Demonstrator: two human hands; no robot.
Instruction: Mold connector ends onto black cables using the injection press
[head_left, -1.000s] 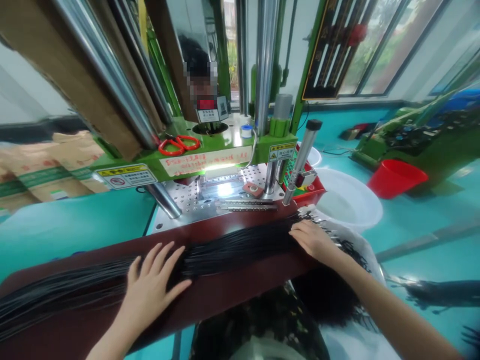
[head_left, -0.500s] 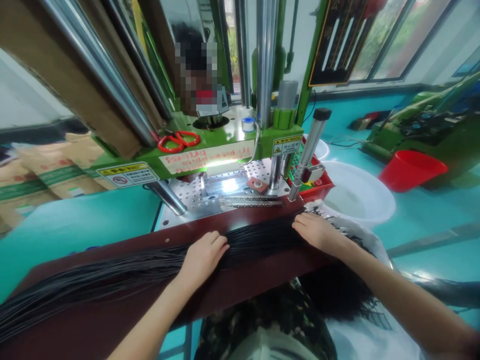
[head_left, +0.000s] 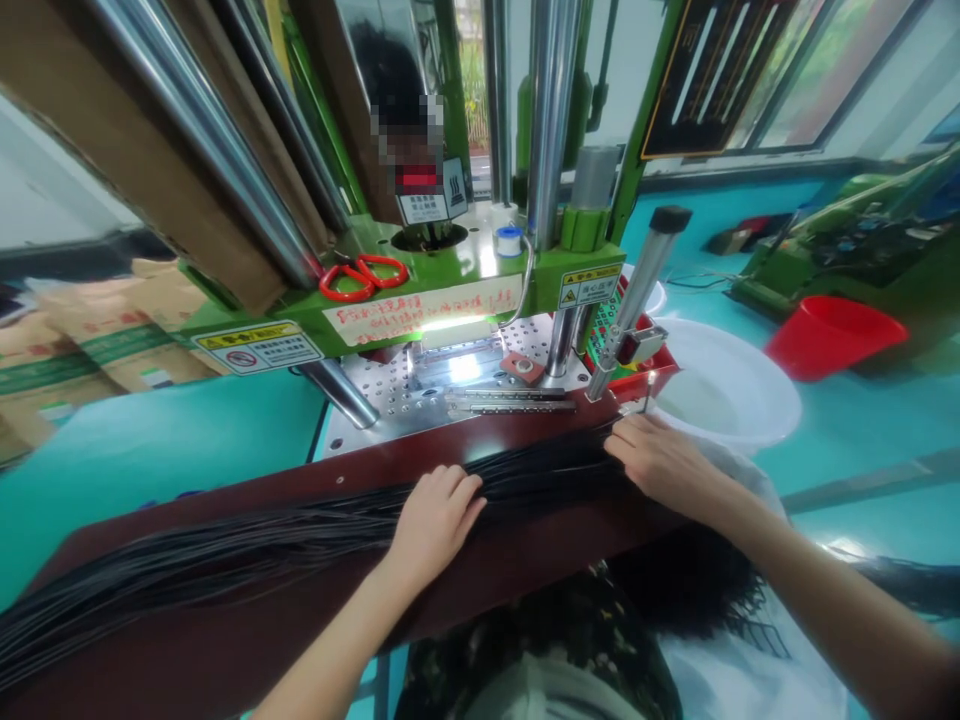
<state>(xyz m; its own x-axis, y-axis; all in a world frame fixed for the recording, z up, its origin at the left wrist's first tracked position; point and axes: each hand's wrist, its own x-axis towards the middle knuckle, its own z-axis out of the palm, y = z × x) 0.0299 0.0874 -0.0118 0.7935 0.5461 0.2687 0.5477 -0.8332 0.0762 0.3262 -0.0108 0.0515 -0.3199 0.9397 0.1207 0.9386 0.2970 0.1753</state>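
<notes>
A long bundle of thin black cables (head_left: 555,462) runs across a dark red tabletop (head_left: 540,560), its loose strands fanning out to the left. My left hand (head_left: 441,512) is closed over the middle of the bundle, fingers curled round its far side. Farther right, near the bundle's right end, my right hand (head_left: 651,458) grips the same cables with bent fingers. Small pale ends (head_left: 637,406) show just beyond the right hand, mostly hidden by it. The undersides of both grips are out of sight.
Behind the tabletop stands a green press (head_left: 450,290) with steel columns and metal strips (head_left: 517,402) on its plate. Red-handled scissors (head_left: 364,278) lie on its frame. A white tub (head_left: 757,400) and a red bucket (head_left: 836,340) stand right. More black cables (head_left: 690,590) hang by my lap.
Both hands have shifted a little to the right along with the cables. The pale ends beyond my right hand are now more hidden. The camera view has turned slightly.
</notes>
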